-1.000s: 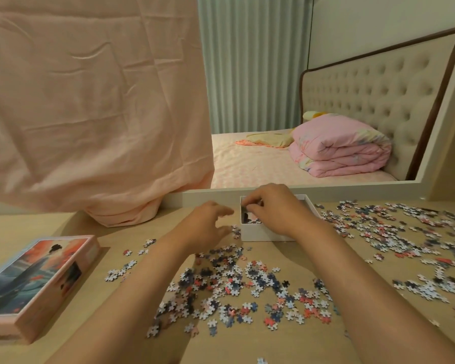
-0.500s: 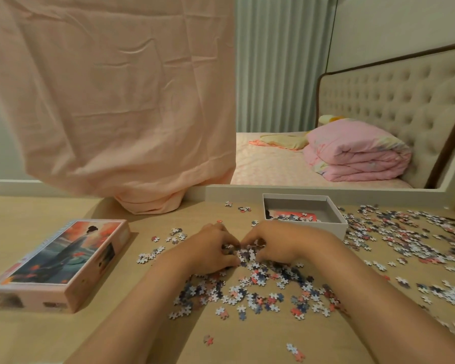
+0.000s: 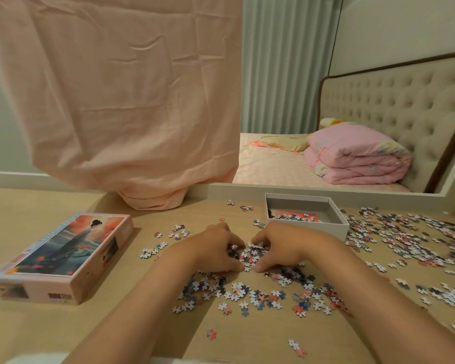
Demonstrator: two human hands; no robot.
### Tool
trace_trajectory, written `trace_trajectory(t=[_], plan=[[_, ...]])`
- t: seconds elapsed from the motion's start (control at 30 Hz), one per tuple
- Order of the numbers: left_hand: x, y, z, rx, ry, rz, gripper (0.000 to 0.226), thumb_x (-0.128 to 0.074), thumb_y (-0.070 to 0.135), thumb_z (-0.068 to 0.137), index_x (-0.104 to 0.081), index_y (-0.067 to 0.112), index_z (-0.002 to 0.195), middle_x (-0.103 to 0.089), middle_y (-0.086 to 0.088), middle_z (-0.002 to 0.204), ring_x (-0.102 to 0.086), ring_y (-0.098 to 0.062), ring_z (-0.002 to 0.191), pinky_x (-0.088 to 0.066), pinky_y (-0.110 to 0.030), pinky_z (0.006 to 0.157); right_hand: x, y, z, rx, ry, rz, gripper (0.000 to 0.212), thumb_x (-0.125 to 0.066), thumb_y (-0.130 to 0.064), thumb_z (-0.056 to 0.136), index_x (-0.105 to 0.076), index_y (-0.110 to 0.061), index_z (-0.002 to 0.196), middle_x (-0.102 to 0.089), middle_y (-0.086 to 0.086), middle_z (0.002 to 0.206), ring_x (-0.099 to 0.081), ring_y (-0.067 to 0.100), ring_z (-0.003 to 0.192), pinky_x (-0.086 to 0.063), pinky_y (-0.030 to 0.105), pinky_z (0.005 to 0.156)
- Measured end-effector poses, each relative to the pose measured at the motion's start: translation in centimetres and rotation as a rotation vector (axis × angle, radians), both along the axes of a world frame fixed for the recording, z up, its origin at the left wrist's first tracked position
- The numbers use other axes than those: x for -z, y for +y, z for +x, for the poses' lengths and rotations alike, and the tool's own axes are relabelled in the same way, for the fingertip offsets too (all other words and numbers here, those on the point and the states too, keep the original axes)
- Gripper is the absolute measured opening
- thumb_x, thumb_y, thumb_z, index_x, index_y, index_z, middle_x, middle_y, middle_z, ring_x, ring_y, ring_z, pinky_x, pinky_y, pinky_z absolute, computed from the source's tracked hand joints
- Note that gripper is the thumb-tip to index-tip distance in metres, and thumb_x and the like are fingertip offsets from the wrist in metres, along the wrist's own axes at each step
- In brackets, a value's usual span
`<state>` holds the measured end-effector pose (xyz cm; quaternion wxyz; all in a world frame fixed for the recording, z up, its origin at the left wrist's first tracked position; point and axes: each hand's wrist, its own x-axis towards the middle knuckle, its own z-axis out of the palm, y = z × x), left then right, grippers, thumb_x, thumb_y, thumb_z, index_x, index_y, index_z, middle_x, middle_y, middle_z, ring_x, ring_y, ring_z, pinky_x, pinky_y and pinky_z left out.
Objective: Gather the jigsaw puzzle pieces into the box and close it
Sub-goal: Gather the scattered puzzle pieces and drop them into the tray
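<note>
Lying flat at the left of the light wooden worktop [image 3: 24, 206], a pink rectangular cardboard box lid [image 3: 63, 256] printed with a figure in a long robe is seen picture side up. Behind it a peach fabric sheet [image 3: 116, 101] is hung, its lower edge bunched on the worktop. Near the middle, the left hand [image 3: 216, 252] is laid on the worktop with its fingers [image 3: 230, 241] curled inward round a small heap of white, blue and red cardboard jigsaw puzzle pieces [image 3: 248, 256]. The same heap is grasped from the other side by the right hand [image 3: 284, 248], whose fingers [image 3: 260, 240] are likewise curled, so that the heap is cupped between both hands. More pieces are spread on the worktop around the wrists. Just behind the right hand an open white rectangular cardboard box [image 3: 336, 228] is stood, and a few pieces are seen on its bottom. To the right of it many further pieces are scattered across the worktop. Beyond, a folded pink quilt [image 3: 352, 158] is laid on a bed [image 3: 268, 166].
</note>
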<state>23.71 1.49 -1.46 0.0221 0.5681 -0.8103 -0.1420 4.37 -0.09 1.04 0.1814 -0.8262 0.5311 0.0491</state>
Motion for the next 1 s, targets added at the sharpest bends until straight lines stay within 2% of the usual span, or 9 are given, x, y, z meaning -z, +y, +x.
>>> trace_trajectory(t=[0.13, 0.27, 0.37, 0.43, 0.6, 0.7, 0.8, 0.9, 1.0], plan=[[0.1, 0.0, -0.8, 0.028, 0.057, -0.087, 0.043, -0.067, 0.043, 0.087, -0.06, 0.032, 0.129, -0.05, 0.003, 0.113, -0.051, -0.016, 0.105, -0.042, -0.028, 0.089, 0.7, -0.4, 0.3, 0.024, -0.083, -0.046, 0.052, -0.078, -0.038, 0.082, -0.063, -0.026, 0.13, -0.065, -0.001, 0.121, -0.066, 0.02, 0.102, -0.057, 0.036, 0.087], [0.0, 0.1, -1.1, 0.015, 0.127, -0.144, 0.034, -0.07, 0.034, 0.088, -0.067, 0.025, 0.12, -0.061, 0.003, 0.11, -0.055, -0.012, 0.092, -0.047, -0.024, 0.083, 1.1, -1.0, 0.2, 0.063, -0.14, -0.075, 0.035, -0.081, -0.031, 0.08, -0.072, -0.024, 0.113, -0.065, -0.005, 0.09, -0.069, 0.019, 0.076, -0.059, 0.032, 0.066], [0.2, 0.0, -1.1, -0.002, 0.186, -0.164, 0.027, -0.071, 0.029, 0.087, -0.069, 0.023, 0.114, -0.067, 0.004, 0.106, -0.057, -0.009, 0.086, -0.047, -0.021, 0.078, 1.3, -1.1, 0.3, 0.071, -0.188, -0.099, 0.027, -0.082, -0.029, 0.079, -0.073, -0.023, 0.104, -0.066, -0.006, 0.092, -0.067, 0.017, 0.08, -0.056, 0.03, 0.07], [0.4, -0.2, -0.9, -0.014, 0.212, -0.177, 0.023, -0.072, 0.027, 0.087, -0.071, 0.023, 0.109, -0.068, 0.005, 0.103, -0.058, -0.007, 0.083, -0.047, -0.019, 0.075, 1.4, -1.0, 0.4, 0.057, -0.194, -0.128, 0.025, -0.082, -0.028, 0.079, -0.075, -0.021, 0.102, -0.067, -0.007, 0.092, -0.064, 0.014, 0.083, -0.049, 0.024, 0.072], [0.7, -0.6, -1.0, -0.048, 0.291, -0.219, 0.014, -0.073, 0.026, 0.085, -0.074, 0.024, 0.1, -0.07, 0.009, 0.094, -0.061, -0.005, 0.083, -0.05, -0.02, 0.074, 0.7, -1.2, -0.4, 0.094, -0.344, -0.033, 0.013, -0.081, -0.013, 0.081, -0.071, -0.019, 0.087, -0.072, -0.001, 0.076, -0.07, 0.017, 0.056, -0.055, 0.025, 0.056], [0.3, -1.3, -1.5, -0.094, 0.397, -0.254, 0.006, -0.073, 0.022, 0.085, -0.073, 0.026, 0.091, -0.068, 0.013, 0.081, -0.059, 0.002, 0.07, -0.044, -0.015, 0.065, -0.5, -1.2, -1.5, 0.107, -0.385, -0.039, 0.015, -0.081, -0.012, 0.081, -0.072, -0.015, 0.093, -0.075, 0.009, 0.076, -0.073, 0.026, 0.062, -0.059, 0.028, 0.058], [-1.0, -2.3, -2.9, -0.084, 0.511, -0.271, 0.005, -0.074, 0.019, 0.086, -0.073, 0.023, 0.088, -0.069, 0.009, 0.073, -0.056, 0.003, 0.055, -0.045, -0.017, 0.06, -2.1, -1.6, -3.1, 0.164, -0.472, -0.082, 0.021, -0.079, -0.011, 0.083, -0.073, -0.011, 0.102, -0.075, 0.009, 0.085, -0.072, 0.022, 0.061, -0.055, 0.022, 0.052], [-2.8, -3.7, -4.9, -0.069, 0.566, -0.34, 0.004, -0.073, 0.019, 0.086, -0.073, 0.023, 0.086, -0.067, 0.007, 0.07, -0.054, -0.002, 0.055, -0.047, -0.022, 0.059, -3.4, -2.3, -5.2, 0.231, -0.563, -0.153, 0.02, -0.079, -0.009, 0.082, -0.074, -0.009, 0.101, -0.073, 0.006, 0.081, -0.069, 0.018, 0.054, -0.052, 0.021, 0.052], [-4.4, -5.6, -7.3, -0.056, 0.597, -0.398, 0.007, -0.073, 0.017, 0.086, -0.071, 0.024, 0.084, -0.063, 0.01, 0.067, -0.053, -0.002, 0.055, -0.041, -0.018, 0.055, -3.7, -3.1, -7.4, 0.32, -0.645, -0.266, 0.016, -0.08, -0.01, 0.081, -0.075, -0.014, 0.096, -0.07, 0.001, 0.08, -0.07, 0.02, 0.055, -0.05, 0.02, 0.049]])
